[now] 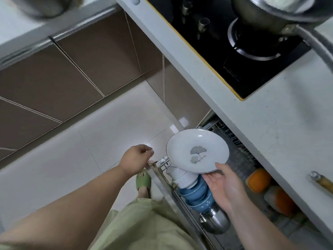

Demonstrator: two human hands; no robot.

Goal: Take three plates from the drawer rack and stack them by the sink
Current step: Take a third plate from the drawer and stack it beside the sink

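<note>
Plate (197, 150), white with a grey-blue leaf motif, is being held face up by the right hand (222, 186), thumb pressing its near rim and fingers curling underneath, above the pulled-out drawer rack (182, 199). The left hand (134, 159) is loosely closing near the drawer's front corner; whether it is gripping anything, I cannot tell. Below the plate, white cups (182, 177), blue bowls (196, 197) and a steel bowl (214, 221) are sitting in the rack. A gas hob (234, 51) is lying in the white surface (281, 127) above.

Pot (281, 13) cut off by top edge; plate (197, 150) hides rack (232, 139) front; left fingertips curled under.
</note>
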